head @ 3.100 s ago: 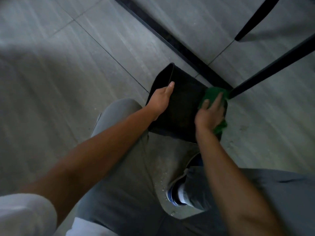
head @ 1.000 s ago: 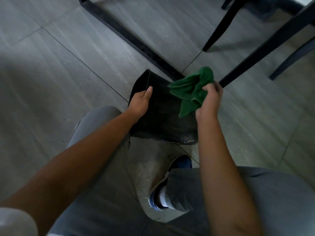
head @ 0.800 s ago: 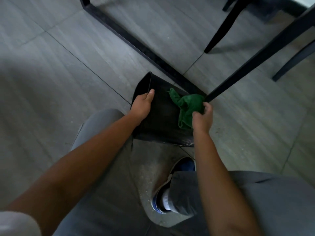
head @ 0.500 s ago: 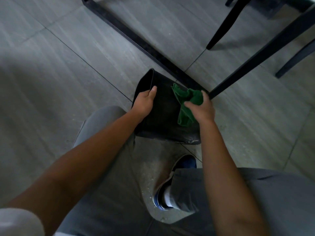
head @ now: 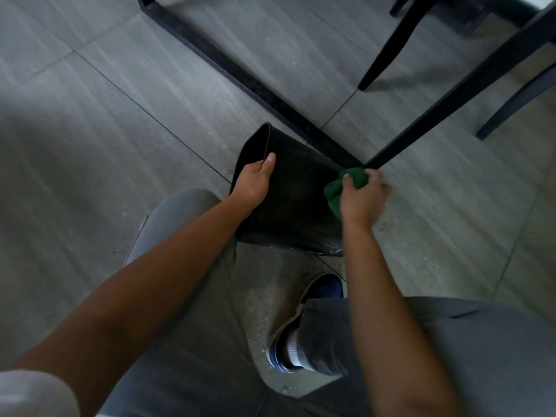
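Both hands tend the bin [head: 294,203], tipped on the floor [head: 120,130] beside a table leg [head: 451,99]. My left hand [head: 254,185] grips its rim with curled fingers to steady it; my right hand [head: 362,198] clenches the cloth [head: 332,195] against its side, ready to wipe.

Left hand [head: 254,183] grips black bin [head: 296,200]; right hand [head: 362,198] presses green cloth [head: 337,191] against it.

No readable text, label, brand, number or sign anywhere, black bin [head: 296,194] plain-sided as far as the dim view shows, green cloth [head: 334,192] unmarked, shoe [head: 326,288] too blurred to tell any logo
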A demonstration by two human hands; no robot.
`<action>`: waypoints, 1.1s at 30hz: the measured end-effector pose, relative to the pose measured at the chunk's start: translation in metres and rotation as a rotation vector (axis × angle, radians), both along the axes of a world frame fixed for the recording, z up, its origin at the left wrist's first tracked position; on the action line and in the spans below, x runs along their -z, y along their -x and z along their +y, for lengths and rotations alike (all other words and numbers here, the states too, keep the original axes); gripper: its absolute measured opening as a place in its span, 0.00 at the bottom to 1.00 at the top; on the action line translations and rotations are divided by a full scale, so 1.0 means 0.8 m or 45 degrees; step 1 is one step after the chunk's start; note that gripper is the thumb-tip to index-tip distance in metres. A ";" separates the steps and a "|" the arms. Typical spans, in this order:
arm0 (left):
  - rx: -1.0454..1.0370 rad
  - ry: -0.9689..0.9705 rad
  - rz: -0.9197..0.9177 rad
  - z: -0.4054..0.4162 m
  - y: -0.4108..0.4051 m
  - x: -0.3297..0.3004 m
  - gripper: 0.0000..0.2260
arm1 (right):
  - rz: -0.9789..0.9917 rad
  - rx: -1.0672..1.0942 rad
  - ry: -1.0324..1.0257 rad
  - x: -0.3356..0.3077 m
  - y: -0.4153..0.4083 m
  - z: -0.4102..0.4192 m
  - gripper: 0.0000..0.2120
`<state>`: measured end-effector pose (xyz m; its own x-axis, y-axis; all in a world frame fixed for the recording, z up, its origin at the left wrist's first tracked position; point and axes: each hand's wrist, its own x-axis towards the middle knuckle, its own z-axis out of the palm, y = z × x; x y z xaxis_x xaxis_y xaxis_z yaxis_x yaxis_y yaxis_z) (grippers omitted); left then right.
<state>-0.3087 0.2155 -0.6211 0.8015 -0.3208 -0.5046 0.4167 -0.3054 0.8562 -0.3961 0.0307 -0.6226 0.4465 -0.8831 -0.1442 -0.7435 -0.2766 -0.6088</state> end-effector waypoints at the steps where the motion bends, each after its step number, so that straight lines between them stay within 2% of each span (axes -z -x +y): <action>1: -0.004 -0.005 0.000 -0.001 0.000 0.001 0.22 | 0.056 -0.063 -0.044 0.012 0.004 0.013 0.20; 7: -0.033 0.006 0.018 0.000 -0.003 0.002 0.22 | 0.227 -0.115 -0.101 0.024 0.003 0.000 0.21; 9: -0.029 0.001 0.016 -0.002 -0.001 0.002 0.21 | 0.078 -0.139 -0.160 0.021 0.005 0.011 0.22; 11: -0.034 -0.009 -0.010 -0.006 0.000 0.004 0.21 | -0.135 -0.180 -0.194 0.017 0.008 0.041 0.19; 13: -0.040 -0.057 -0.073 -0.009 0.000 0.007 0.25 | -0.319 -0.292 -0.248 0.010 0.005 0.075 0.13; 16: -0.075 -0.106 -0.067 -0.012 -0.001 0.003 0.31 | -0.530 -0.392 -0.274 0.007 -0.003 0.096 0.16; 19: -0.049 -0.086 -0.029 -0.014 0.000 -0.001 0.32 | -0.449 -0.545 0.039 0.031 -0.002 0.097 0.21; 21: 0.000 -0.091 -0.044 -0.017 0.004 -0.004 0.31 | -0.417 -0.602 0.142 0.047 0.000 0.105 0.24; 26: 0.089 -0.147 -0.162 -0.014 0.006 -0.006 0.22 | -0.438 -0.613 0.129 0.045 -0.061 0.084 0.26; 29: 0.128 -0.178 -0.234 -0.006 0.017 0.002 0.17 | -0.336 -0.591 -0.046 0.050 -0.110 0.026 0.24; 31: 0.121 -0.209 -0.250 0.003 0.019 0.005 0.18 | -0.169 -0.525 -0.179 0.068 -0.110 -0.005 0.22; 33: 0.113 -0.197 -0.207 0.008 0.015 0.004 0.20 | -0.121 -0.345 -0.179 0.091 -0.086 -0.023 0.23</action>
